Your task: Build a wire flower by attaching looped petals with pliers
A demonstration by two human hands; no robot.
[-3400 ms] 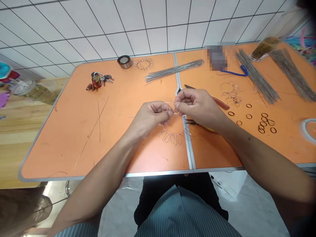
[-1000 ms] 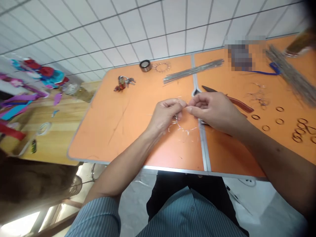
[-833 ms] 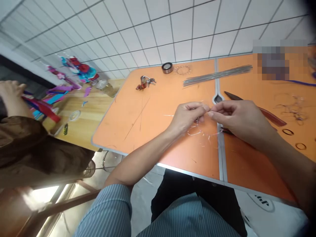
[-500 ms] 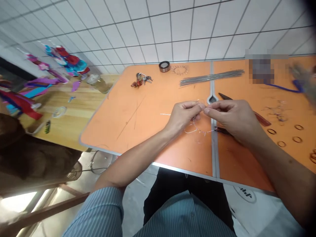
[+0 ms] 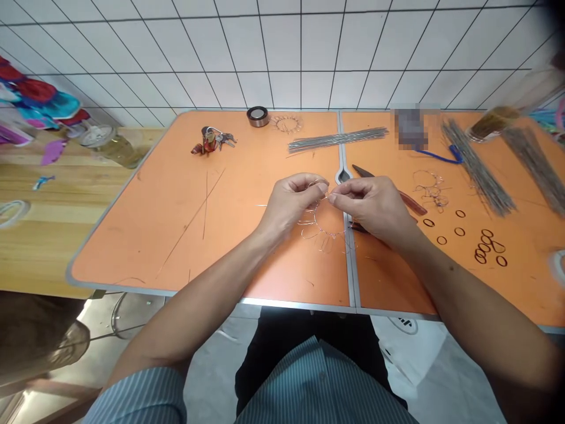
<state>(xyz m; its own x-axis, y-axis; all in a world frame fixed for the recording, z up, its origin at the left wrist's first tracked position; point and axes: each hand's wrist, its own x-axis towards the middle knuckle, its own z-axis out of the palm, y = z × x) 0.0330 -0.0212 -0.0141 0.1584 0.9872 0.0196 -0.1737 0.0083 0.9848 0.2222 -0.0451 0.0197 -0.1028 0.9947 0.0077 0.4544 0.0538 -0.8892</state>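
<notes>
My left hand [image 5: 292,203] is closed in a pinch on a ring of thin wire [image 5: 332,235] with small loops along its edge. Facing it, my right hand [image 5: 373,206] pinches the same wire work close to the left fingertips. The ring hangs below and between the hands, just above the orange table [image 5: 273,277]. Partly hidden under my right hand lie pliers with red handles [image 5: 412,203]; dark tips of another tool [image 5: 358,227] show beneath the palm.
A bundle of straight wires [image 5: 338,140], a tape roll [image 5: 258,116], a looped wire ring [image 5: 286,123] and keys [image 5: 214,140] lie toward the wall. On the right are several dark rings [image 5: 459,231], tangled wire [image 5: 432,191] and more wire bundles [image 5: 479,168]. A jar [image 5: 110,144] stands left.
The view has swung to the right, bringing more wire bundles and rings into sight. Both hands keep their pinch on the wire ring, which now shows more fully below them.
</notes>
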